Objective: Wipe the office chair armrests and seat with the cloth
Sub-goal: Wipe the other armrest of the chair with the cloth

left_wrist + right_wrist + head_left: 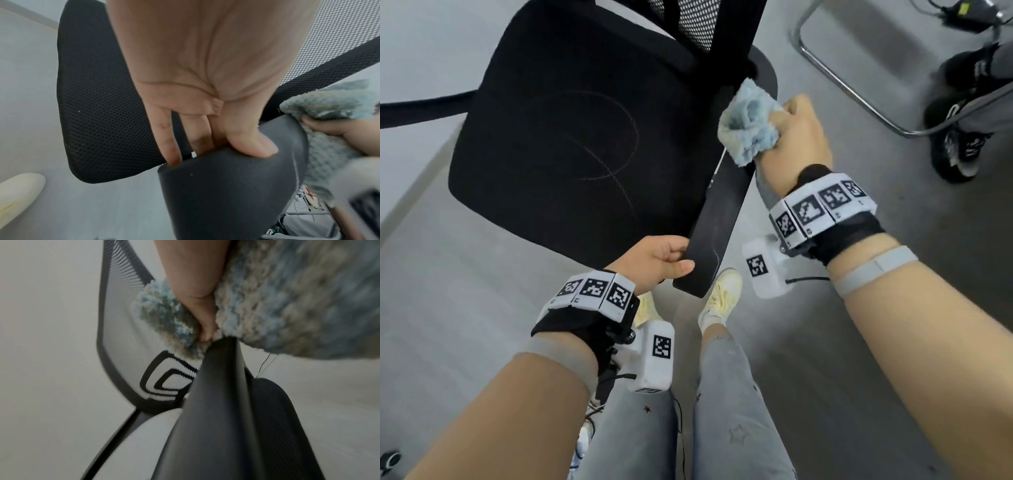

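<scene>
One chair seat (558,113) lies left of my hands. My left hand (654,260) grips one armrest (714,226) at its near end; my right hand (796,137) clutches one cloth (748,126) against its far end, above grey floor (859,325).

No legible text shows anywhere; the wrist bands (822,209) carry only black-and-white square marker patterns, not readable words.

I see a fluffy blue-and-cream cloth (750,123), a black mesh seat (571,130), a matte black armrest (717,222), and a grey floor (448,308).
</scene>
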Action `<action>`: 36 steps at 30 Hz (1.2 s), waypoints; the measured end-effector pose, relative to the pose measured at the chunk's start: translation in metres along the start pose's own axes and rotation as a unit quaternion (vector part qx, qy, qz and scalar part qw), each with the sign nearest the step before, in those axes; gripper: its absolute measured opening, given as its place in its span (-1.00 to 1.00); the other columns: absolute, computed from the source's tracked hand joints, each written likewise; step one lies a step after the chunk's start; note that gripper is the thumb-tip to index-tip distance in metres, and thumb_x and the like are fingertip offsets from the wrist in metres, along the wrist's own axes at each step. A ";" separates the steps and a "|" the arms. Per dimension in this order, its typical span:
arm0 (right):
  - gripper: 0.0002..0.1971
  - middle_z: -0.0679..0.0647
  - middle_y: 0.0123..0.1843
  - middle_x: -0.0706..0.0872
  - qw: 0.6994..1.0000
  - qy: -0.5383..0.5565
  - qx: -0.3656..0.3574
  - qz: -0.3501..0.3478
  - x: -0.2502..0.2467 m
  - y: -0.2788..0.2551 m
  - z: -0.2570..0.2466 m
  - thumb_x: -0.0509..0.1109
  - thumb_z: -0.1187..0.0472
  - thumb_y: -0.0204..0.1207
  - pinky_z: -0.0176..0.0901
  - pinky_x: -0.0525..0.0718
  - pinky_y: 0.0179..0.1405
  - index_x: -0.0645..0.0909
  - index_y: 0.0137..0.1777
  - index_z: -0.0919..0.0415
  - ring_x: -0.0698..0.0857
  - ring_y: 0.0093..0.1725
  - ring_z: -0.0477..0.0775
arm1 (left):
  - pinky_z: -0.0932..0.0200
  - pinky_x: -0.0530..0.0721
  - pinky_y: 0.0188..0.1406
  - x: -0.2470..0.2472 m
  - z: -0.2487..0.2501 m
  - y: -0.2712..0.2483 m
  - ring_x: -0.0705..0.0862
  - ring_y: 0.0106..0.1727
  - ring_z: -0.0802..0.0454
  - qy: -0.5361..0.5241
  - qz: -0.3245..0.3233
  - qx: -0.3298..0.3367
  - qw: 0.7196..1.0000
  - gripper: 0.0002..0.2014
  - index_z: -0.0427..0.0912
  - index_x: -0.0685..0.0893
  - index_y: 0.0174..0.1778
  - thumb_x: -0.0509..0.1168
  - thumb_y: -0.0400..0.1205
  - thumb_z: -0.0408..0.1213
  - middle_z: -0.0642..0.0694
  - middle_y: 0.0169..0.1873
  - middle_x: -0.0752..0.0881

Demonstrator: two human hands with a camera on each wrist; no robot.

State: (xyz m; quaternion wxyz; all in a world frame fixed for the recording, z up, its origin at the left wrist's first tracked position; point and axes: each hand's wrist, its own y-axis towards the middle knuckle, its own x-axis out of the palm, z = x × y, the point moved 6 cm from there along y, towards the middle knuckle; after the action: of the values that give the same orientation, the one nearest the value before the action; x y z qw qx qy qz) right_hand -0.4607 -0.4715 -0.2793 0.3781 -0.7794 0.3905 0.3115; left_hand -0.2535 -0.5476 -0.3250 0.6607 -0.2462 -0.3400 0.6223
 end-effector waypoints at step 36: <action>-0.82 -0.30 -0.23 0.38 0.979 0.165 -0.092 -0.072 0.057 -0.113 0.056 0.50 0.02 0.24 -0.04 0.59 -0.23 0.68 -0.14 -0.17 0.53 -0.16 0.03 | -0.02 0.76 0.03 0.016 0.012 0.025 0.70 0.02 -0.09 -0.017 0.214 0.061 0.975 -0.87 -0.23 0.72 -0.05 0.33 0.52 -0.41 -0.25 -0.07 0.73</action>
State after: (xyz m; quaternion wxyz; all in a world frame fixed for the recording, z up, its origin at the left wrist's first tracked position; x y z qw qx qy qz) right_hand -0.3475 -0.4000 -0.3136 0.2567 -0.8777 0.3598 0.1851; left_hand -0.2790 -0.5308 -0.3335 0.5204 -0.2620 -0.2521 0.7726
